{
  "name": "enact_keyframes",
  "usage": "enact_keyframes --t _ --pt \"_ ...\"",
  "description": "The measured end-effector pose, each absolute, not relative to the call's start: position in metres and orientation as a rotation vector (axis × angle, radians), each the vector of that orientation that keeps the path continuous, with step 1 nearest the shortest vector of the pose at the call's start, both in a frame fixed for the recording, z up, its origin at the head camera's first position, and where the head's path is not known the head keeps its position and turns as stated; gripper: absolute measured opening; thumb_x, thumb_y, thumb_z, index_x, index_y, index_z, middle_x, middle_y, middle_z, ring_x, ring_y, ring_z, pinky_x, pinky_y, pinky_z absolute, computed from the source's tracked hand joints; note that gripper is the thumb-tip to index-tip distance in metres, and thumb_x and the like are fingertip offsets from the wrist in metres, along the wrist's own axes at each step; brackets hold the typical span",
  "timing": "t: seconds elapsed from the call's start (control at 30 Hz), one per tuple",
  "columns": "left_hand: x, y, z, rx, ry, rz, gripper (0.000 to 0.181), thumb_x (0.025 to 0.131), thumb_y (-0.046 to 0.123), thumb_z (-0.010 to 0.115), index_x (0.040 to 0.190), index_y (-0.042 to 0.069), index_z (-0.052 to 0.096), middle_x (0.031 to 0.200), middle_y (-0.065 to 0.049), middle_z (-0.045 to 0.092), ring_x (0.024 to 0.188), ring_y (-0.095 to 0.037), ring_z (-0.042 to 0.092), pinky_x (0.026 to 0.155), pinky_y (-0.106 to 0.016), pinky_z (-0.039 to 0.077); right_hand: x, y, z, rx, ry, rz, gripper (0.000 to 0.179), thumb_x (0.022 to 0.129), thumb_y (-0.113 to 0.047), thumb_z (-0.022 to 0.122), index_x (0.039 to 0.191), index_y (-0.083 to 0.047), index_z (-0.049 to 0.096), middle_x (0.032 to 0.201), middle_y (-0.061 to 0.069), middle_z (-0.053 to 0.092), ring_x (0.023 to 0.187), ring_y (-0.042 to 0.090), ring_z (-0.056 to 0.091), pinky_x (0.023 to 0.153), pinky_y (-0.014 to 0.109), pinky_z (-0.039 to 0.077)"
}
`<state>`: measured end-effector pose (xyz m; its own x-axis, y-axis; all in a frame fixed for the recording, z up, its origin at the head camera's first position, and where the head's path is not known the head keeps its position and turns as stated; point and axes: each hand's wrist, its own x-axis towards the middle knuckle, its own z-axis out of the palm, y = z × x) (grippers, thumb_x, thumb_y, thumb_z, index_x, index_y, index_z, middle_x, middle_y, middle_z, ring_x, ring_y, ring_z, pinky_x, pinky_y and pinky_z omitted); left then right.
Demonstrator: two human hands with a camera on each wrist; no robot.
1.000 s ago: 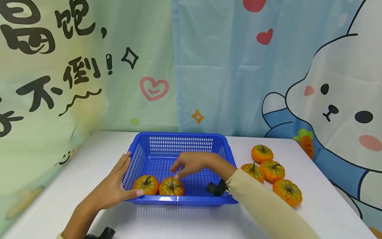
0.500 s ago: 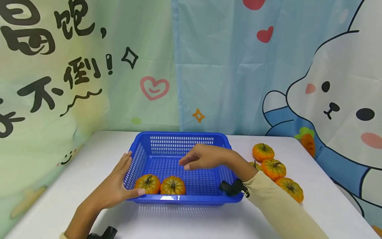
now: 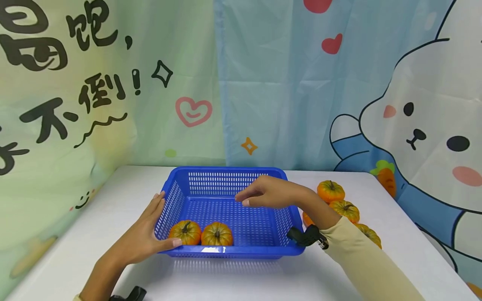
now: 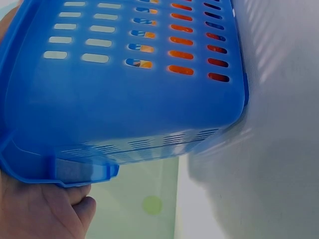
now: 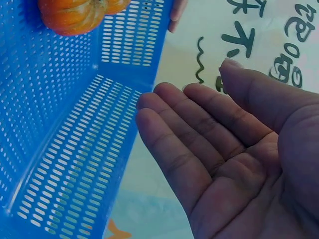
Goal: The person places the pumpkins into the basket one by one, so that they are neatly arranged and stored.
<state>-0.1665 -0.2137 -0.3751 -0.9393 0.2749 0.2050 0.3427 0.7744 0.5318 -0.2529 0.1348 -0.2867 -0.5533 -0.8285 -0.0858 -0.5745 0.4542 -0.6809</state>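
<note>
A blue plastic basket (image 3: 256, 225) with slotted walls sits on the white table. Two small orange-and-green pumpkins, a left one (image 3: 185, 232) and a right one (image 3: 216, 234), lie side by side inside it along the front wall. My left hand (image 3: 148, 234) holds the basket's front left corner, thumb over the front rim and fingers along the left side. Over the right half of the basket hovers my right hand (image 3: 274, 192), holding nothing. In the right wrist view that empty hand (image 5: 224, 149) shows its palm and loosely bent fingers, apart from the basket wall.
Several more pumpkins lie on the table right of the basket, among them a rear one (image 3: 330, 191) and one in front of it (image 3: 344, 210); my right forearm partly covers the group. A printed curtain (image 3: 260, 104) hangs behind the white table (image 3: 211, 280).
My right hand has risen from the right pumpkin in the basket and moved rightward, leaving it there. The left hand and the basket stay about where they were.
</note>
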Motion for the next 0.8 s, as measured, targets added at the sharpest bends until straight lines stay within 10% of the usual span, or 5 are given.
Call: enact_keyframes --t 0.8 --pt "-0.165 -0.214 -0.374 -0.501 -2.855 -0.886 0.116 0.076 0.056 0.074 0.154 -0.003 0.01 0.162 -0.016 0.003 0.147 -0.036 0.001 0.106 -0.068 0.018 -0.238 0.181 -0.278 -1.12 2.486 -0.988 0.036 0.101 -0.018 0.053 0.133 -0.003 0.06 0.126 0.01 0.064 0.116 0.027 0.06 0.091 0.038 0.051"
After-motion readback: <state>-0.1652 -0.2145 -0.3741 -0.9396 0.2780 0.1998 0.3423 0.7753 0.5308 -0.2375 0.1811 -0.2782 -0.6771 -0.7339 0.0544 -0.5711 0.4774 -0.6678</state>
